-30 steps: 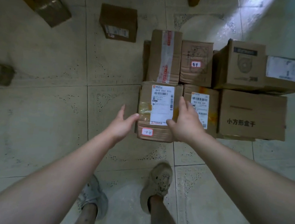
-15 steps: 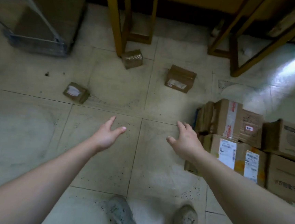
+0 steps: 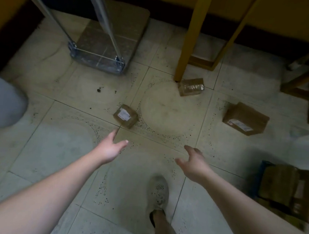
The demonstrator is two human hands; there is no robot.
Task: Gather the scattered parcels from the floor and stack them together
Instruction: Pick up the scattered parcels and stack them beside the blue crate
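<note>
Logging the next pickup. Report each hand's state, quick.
Left hand: open, fingers spread, holding nothing.
Right hand: open, fingers loosely bent, holding nothing.

Both bare arms reached forward; the left hand (image 3: 109, 149) and right hand (image 3: 192, 162) were spread, fingers relaxed, holding nothing, palms facing inward
</note>
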